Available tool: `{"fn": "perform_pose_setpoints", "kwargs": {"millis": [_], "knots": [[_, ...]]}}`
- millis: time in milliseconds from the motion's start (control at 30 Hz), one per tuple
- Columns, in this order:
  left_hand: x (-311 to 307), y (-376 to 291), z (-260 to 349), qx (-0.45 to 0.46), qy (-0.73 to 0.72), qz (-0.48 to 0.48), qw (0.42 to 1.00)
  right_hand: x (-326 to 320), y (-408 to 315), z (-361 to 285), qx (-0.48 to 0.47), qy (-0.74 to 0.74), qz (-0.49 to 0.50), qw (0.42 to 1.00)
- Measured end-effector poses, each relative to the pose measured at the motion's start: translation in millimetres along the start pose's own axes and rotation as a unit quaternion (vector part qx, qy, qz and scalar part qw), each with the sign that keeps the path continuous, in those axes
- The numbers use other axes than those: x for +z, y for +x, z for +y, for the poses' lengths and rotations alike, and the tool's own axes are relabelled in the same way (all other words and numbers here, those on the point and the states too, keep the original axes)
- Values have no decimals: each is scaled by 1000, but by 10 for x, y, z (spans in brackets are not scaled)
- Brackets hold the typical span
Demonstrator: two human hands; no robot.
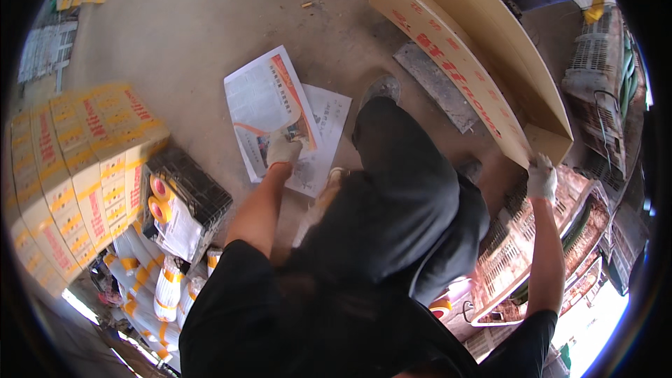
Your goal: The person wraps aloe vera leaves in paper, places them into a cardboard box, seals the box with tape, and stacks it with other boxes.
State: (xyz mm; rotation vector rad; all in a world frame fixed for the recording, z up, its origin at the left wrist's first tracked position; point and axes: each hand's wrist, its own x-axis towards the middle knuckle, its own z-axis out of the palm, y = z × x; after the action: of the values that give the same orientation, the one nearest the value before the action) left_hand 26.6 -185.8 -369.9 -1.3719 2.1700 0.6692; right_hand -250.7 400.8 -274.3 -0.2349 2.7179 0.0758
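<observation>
My left hand (pixel 283 150), in a white knit glove, is down on a printed colour sheet (pixel 262 94) on the floor. The fingers look curled on the paper, but whether they pinch it is not clear. A second, whiter printed sheet (pixel 332 115) lies partly under the first. Over on the right, my gloved right hand (pixel 542 181) grips the near end corner of a long open-topped cardboard box (pixel 446 52) with red printing. The inside that I can see is bare cardboard with a fold along it.
Stacked taped cartons (pixel 84 163) stand at left. Beside them, a black plastic crate (pixel 210 189) carries tape rolls (pixel 159 209) and papers. White wrapped bundles (pixel 168 289) lie below. Plastic crates (pixel 506 241) with long green produce line the right. A flat slab (pixel 436 86) lies beside the box.
</observation>
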Motion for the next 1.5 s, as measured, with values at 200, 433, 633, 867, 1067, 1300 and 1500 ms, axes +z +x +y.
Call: {"fn": "perform_pose_setpoints", "kwargs": {"millis": [200, 433, 633, 867, 1067, 1300, 1500], "knots": [[331, 1165, 957, -69, 32, 217, 973, -313, -423, -281, 40, 30, 116, 992], [-69, 2061, 970, -136, 52, 91, 985, -748, -773, -629, 218, 168, 80, 958], [-1147, 1119, 404, 25, -70, 52, 996, -1137, -894, -1376, 207, 394, 167, 880], [-2632, -1155, 794, 286, -349, -279, 848, -1632, -1527, -3567, -117, 570, 4, 813], [-2595, -2232, 1315, 401, -448, -275, 751, -1859, -2172, -4094, -246, 643, 61, 723], [-2558, -2835, 1533, 479, -451, -376, 652, -2184, -2564, -3548, -195, 681, 53, 704], [-2447, -3050, 1537, 515, -399, -257, 714, -2126, -2677, -3318, -225, 813, -35, 536]]}}
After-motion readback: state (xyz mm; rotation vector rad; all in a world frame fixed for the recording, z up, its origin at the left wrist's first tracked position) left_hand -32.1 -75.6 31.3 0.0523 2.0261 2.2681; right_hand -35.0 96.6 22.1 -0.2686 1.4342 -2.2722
